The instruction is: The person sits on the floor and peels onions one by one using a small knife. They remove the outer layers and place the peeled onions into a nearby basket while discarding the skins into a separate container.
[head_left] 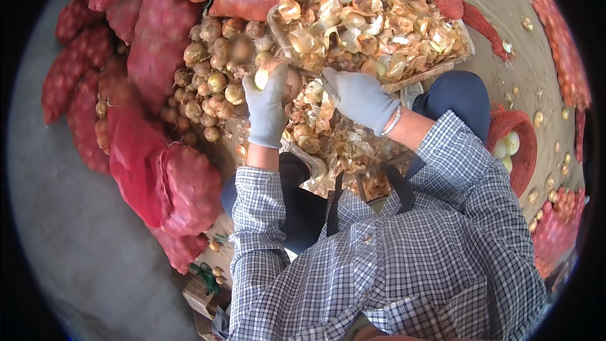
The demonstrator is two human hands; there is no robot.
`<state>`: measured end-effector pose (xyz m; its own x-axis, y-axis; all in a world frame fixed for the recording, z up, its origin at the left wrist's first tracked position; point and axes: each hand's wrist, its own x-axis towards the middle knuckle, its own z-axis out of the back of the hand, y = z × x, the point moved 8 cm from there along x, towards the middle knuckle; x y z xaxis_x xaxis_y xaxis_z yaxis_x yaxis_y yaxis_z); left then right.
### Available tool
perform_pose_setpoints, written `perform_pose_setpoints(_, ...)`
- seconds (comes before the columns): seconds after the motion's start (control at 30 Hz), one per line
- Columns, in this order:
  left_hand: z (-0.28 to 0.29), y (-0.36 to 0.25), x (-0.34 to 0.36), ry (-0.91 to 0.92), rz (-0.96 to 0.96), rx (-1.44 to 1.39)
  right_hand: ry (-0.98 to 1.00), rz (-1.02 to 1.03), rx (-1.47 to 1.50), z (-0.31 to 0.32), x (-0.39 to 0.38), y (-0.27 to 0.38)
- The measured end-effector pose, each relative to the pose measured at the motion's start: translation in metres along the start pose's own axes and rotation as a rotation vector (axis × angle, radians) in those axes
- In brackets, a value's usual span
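My left hand (265, 113), in a pale grey glove, is closed around a large onion (292, 83). A white peeled patch shows on the onion near my thumb. From the right, my gloved right hand (363, 98) grips a small knife (307, 74), its thin dark blade reaching the onion's side; the handle is hidden in my fist. Just left of my left hand lies a heap of unpeeled brown onions (211, 104). Loose onion skins (341, 136) cover the ground below both hands.
A shallow crate (435, 71) heaped with onion skins stands beyond my hands. Full red mesh sacks (161, 44) crowd the left side. To my right, an open red mesh bag (529, 167) contains peeled white onions (510, 144). A wooden pallet (199, 297) sits at lower left.
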<state>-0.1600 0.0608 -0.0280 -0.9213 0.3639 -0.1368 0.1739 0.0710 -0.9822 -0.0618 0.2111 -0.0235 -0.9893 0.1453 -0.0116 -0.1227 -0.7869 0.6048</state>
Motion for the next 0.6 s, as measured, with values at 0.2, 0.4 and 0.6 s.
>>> perform_pose_setpoints(0.2,-0.02,0.015,-0.001,0.185,0.337,-0.474,-0.102,0.059,-0.326,-0.005,0.005,-0.006)
perform_pose_setpoints(0.4,-0.004,-0.002,0.004,0.034,-0.03,0.144,-0.03,-0.733,0.951,-0.007,0.003,-0.052)
perform_pose_setpoints(0.6,-0.028,0.004,-0.009,0.189,0.268,-0.572,0.149,-0.611,1.172,0.001,0.007,-0.05)
